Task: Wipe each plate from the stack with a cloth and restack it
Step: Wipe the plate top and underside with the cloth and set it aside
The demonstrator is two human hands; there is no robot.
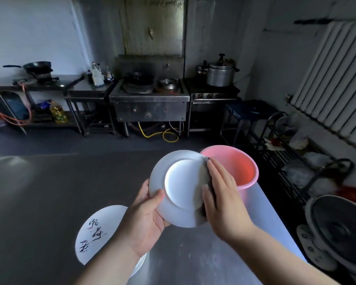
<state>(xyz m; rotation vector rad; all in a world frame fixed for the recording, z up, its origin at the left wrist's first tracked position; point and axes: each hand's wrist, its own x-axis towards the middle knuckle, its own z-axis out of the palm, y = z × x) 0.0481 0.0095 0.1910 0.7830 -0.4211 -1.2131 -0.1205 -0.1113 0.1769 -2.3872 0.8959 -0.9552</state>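
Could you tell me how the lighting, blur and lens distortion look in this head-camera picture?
Head view: dim room, with bright glare on the steel table near the stack; the right hand and its dark cloth are slightly motion-blurred against the held plate; wide-angle distortion bends the radiator and the table edge.

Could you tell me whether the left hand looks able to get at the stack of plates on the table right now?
Probably not yet: the left hand grips the white plate, though the stack of plates lies just beneath it.
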